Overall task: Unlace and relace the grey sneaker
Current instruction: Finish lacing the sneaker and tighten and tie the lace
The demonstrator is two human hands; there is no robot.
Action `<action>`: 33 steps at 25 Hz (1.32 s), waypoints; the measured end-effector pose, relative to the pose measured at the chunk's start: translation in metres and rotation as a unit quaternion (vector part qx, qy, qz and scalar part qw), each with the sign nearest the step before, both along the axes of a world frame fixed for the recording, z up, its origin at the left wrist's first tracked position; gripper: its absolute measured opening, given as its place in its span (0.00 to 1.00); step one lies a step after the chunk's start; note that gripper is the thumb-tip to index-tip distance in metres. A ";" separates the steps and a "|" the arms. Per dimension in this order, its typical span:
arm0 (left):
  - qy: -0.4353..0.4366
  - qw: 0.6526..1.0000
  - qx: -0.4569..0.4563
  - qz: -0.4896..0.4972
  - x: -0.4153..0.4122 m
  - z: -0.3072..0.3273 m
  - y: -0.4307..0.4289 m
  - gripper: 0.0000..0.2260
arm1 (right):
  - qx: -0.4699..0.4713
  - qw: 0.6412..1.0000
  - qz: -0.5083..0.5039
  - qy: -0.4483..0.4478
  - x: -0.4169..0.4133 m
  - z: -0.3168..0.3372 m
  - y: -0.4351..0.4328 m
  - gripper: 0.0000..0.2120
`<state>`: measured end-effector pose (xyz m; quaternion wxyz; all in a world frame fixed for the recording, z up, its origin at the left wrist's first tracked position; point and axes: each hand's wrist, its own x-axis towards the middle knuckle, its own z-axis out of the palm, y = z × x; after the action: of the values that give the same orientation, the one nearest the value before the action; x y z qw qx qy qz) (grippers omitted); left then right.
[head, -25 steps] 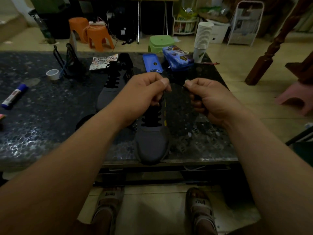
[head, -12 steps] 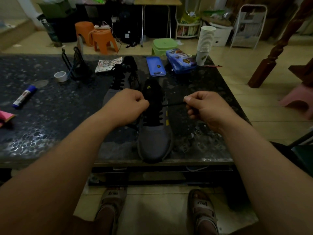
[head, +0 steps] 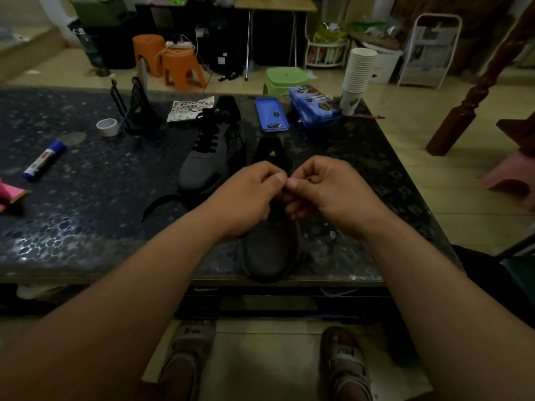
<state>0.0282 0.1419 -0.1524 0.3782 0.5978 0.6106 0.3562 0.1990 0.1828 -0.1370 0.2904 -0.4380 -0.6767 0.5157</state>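
Observation:
A grey sneaker [head: 269, 250] with a black tongue stands at the near edge of the dark table [head: 72, 221], toe towards me. My left hand [head: 249, 198] and my right hand [head: 330, 189] meet thumb to thumb above its lacing area, fingers curled. They pinch the black lace between them; the lace itself is almost wholly hidden by the fingers. A second grey sneaker [head: 208, 157] with its black laces in place lies behind and to the left.
On the table lie a glue stick [head: 43, 160], a tape roll [head: 107, 127], a black wire stand [head: 136, 111], a patterned sheet [head: 191, 108], a blue tin with its lid [head: 272, 114] and stacked paper cups [head: 357, 79]. Stools stand beyond.
My hands were apart, pulling the lace taut sideways; now they have come together over the middle of the sneaker. The view has tilted down a little.

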 end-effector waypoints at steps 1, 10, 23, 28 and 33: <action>-0.013 1.000 -0.005 0.001 -0.004 -0.003 -0.001 0.10 | 0.006 1.000 -0.005 -0.010 0.002 -0.002 0.003 0.08; -0.016 0.999 0.011 0.035 -0.026 -0.015 0.012 0.06 | -0.031 0.997 -0.062 0.031 -0.013 -0.017 0.042 0.05; 0.069 0.995 0.038 0.065 -0.021 -0.038 0.019 0.06 | -0.112 0.986 -0.099 0.077 -0.013 -0.042 0.059 0.12; 0.087 0.988 0.057 0.111 -0.011 -0.050 0.022 0.07 | -0.160 0.973 -0.089 0.140 -0.010 -0.051 0.061 0.14; 0.079 0.986 0.062 0.134 -0.005 -0.052 0.020 0.07 | -0.164 0.973 -0.076 0.143 -0.008 -0.053 0.065 0.14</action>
<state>0.0231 0.1622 -0.2042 0.2395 0.5596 0.6896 0.3923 0.1913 0.2474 -0.1895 0.3469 -0.4511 -0.4992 0.6535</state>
